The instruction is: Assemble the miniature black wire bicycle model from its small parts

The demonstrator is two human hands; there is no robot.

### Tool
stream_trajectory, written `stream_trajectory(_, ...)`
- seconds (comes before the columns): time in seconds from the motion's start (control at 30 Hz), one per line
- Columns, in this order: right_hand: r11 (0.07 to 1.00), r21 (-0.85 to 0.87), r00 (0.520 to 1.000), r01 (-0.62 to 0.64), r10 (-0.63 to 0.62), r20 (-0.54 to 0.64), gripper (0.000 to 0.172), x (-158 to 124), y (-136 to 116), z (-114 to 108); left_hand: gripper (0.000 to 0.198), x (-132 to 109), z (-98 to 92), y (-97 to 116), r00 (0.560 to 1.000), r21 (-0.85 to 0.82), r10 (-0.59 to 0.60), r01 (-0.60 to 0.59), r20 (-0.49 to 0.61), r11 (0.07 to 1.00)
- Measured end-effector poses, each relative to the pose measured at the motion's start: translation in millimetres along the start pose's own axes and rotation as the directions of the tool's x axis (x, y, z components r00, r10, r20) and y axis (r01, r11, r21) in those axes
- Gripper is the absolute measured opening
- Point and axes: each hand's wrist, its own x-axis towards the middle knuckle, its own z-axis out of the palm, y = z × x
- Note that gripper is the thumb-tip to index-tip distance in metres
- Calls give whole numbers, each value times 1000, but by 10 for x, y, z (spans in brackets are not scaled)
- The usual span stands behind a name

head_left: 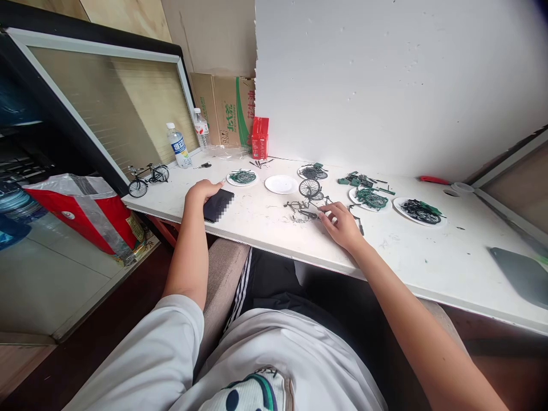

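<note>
My left hand (201,191) lies palm down at the far left edge of a black flat device, which looks like a phone (217,206); one finger stretches along its far edge and the others are mostly hidden. My right hand (341,225) is lowered to the table with thumb and fingertips pinched together on a small dark model part (319,209). Just left of these fingers lie dark bicycle frame pieces (302,214), with a spoked wheel (309,188) behind them. A thin black piece (359,224) lies right of the hand.
An assembled model bicycle (148,178) stands at the left end. Plates with green and black parts (242,177) (371,198) (418,212) and a bare white plate (281,184) are spread behind the hands. Bottles (178,147), a red box (260,138) and a carton (229,108) stand at the back.
</note>
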Motion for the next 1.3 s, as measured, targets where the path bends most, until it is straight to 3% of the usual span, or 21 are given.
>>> stream_trajectory(0.07,1000,-1,1000,3,-3,-1,55,-1,-2,0,57,29,6,1,990,169,-139,143,-36,975)
stream_trajectory(0.13,1000,-1,1000,6,-6,-5,55,-2,-3,1,59,54,17,2,992,231,-122,128,-40,964)
stream_trajectory(0.2,1000,1,1000,4,-4,-7,54,-2,-4,3,60,67,32,2,996,235,-82,89,-37,968)
stream_trajectory(0.47,1000,10,1000,2,-2,-4,54,-3,-14,4,47,-1,62,42,992,188,-120,124,-30,974)
stream_trajectory(0.67,1000,-5,1000,4,-4,1,53,-5,-12,0,62,-77,4,128,981,235,-190,176,41,956)
stream_trajectory(0.87,1000,0,1000,7,-7,-4,52,-2,-6,5,67,-79,33,134,982,176,-157,138,100,975)
stream_trajectory(1.07,1000,13,1000,15,-15,-12,53,-4,-27,2,57,-114,47,162,981,215,-189,174,52,961)
stream_trajectory(1.17,999,28,1000,18,-18,-22,54,1,-29,4,61,-139,48,199,991,318,-129,109,44,942)
stream_trajectory(1.3,999,30,997,30,-28,-67,54,9,-31,12,59,-164,171,310,988,416,157,-147,10,898)
